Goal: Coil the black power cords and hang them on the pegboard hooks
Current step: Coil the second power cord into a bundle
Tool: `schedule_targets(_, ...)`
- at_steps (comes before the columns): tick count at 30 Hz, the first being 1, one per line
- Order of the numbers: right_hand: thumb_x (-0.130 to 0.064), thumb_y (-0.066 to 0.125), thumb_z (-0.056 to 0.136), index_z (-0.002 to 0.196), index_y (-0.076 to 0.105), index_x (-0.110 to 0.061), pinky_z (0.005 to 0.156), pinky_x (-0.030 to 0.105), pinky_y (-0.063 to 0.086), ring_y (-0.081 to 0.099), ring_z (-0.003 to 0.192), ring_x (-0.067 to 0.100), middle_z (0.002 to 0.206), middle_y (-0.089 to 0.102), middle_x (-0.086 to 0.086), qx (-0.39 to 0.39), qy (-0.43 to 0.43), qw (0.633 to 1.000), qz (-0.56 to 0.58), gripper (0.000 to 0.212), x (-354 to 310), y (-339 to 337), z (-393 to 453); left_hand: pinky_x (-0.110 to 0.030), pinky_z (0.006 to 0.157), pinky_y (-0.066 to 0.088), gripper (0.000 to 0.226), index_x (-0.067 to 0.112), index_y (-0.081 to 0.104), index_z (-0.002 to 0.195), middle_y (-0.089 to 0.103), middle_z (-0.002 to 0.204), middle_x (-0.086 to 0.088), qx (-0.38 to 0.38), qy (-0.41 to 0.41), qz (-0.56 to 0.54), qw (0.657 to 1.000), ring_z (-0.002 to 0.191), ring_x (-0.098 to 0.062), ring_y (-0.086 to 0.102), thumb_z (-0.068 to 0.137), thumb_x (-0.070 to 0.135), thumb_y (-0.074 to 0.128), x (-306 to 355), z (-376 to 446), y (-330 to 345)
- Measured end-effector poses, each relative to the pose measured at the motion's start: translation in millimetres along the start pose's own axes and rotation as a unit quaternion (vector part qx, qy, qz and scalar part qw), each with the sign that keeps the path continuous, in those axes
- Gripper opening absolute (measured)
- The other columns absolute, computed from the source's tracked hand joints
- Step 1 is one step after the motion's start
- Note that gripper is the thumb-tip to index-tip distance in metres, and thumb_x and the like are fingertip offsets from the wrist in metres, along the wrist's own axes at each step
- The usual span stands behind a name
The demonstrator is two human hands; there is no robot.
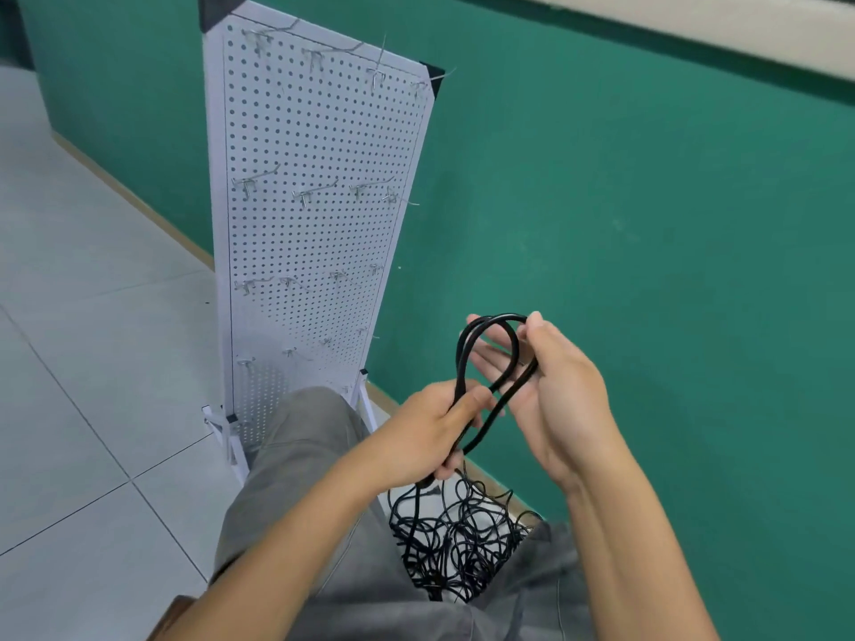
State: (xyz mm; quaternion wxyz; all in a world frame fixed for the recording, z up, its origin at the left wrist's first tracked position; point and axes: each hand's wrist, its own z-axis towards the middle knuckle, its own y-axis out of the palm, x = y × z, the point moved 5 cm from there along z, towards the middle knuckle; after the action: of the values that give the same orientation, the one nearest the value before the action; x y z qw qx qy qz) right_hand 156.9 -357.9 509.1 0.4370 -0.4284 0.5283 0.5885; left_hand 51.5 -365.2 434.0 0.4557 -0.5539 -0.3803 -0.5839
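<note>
A black power cord (464, 358) forms a small double loop between my hands. My left hand (428, 432) pinches the bottom of the loop, fingers closed around the strands. My right hand (555, 390) holds the loop's top, thumb pressing the cord against its fingers. The rest of the cord drops into a tangled pile of black cords (455, 543) on the floor between my knees. A white pegboard (314, 215) stands upright ahead on the left, with rows of bare metal hooks (314, 194).
The green wall (647, 201) runs close behind the pegboard and to my right. Pale floor tiles (92, 316) spread to the left. My grey trouser legs (296, 455) flank the cord pile. The pegboard's white feet (226, 432) rest on the floor.
</note>
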Motion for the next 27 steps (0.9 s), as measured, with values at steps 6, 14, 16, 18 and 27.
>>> schedule_targets(6, -0.025, 0.030, 0.112, 0.113, 0.045, -0.010, 0.110, 0.045, 0.047, 0.069, 0.116, 0.033, 0.115, 0.073, 0.024, -0.048, 0.037, 0.997, 0.057, 0.021, 3.4, 13.7, -2.1, -0.018, 0.046, 0.037, 0.026, 0.021, 0.066, 0.095, 0.065, 0.058, 0.014, -0.030, 0.026, 0.073, 0.997, 0.044, -0.006, 0.047, 0.107, 0.038, 0.050, 9.0, -2.2, -7.6)
schedule_targets(14, -0.021, 0.033, 0.102, 0.115, 0.065, -0.010, 0.090, 0.039, 0.057, 0.073, 0.104, 0.033, 0.108, 0.075, 0.021, -0.055, 0.053, 0.997, 0.003, 0.036, 12.3, 14.7, -1.8, -0.024, 0.054, 0.038, 0.040, 0.020, 0.059, 0.068, 0.050, 0.046, 0.007, -0.011, 0.056, 0.131, 0.990, 0.046, -0.008, 0.047, 0.101, 0.041, 0.062, -0.7, 4.6, 3.3)
schedule_targets(16, -0.023, 0.034, 0.103, 0.109, 0.069, -0.014, 0.077, 0.035, 0.058, 0.074, 0.096, 0.031, 0.100, 0.074, 0.014, -0.048, 0.049, 0.997, -0.023, 0.036, 12.8, 9.1, 4.2, -0.029, 0.063, 0.050, 0.043, 0.018, 0.058, 0.067, 0.048, 0.046, 0.006, -0.022, 0.056, 0.098, 0.993, 0.051, -0.011, 0.055, 0.104, 0.040, 0.057, 0.5, 2.8, 6.9)
schedule_targets(18, -0.027, 0.032, 0.108, 0.106, 0.072, -0.018, 0.073, 0.034, 0.060, 0.072, 0.093, 0.031, 0.090, 0.067, 0.008, -0.048, 0.048, 0.997, -0.033, 0.041, 12.1, 4.9, 10.1, -0.036, 0.078, 0.059, 0.045, 0.021, 0.056, 0.064, 0.048, 0.047, 0.002, -0.059, 0.053, 0.016, 0.997, 0.063, -0.018, 0.069, 0.104, 0.041, 0.051, 3.5, -1.5, 8.7)
schedule_targets(27, -0.033, 0.032, 0.111, 0.133, 0.055, -0.004, 0.104, 0.050, 0.051, 0.071, 0.109, 0.034, 0.123, 0.070, 0.017, -0.103, 0.055, 0.993, 0.012, 0.043, 21.4, 1.1, 23.3, -0.017, 0.038, 0.030, 0.042, 0.018, 0.042, 0.079, 0.027, 0.059, 0.004, -0.126, -0.038, -0.311, 0.941, 0.041, -0.005, 0.025, 0.100, 0.054, 0.039, 9.9, -9.5, 15.6)
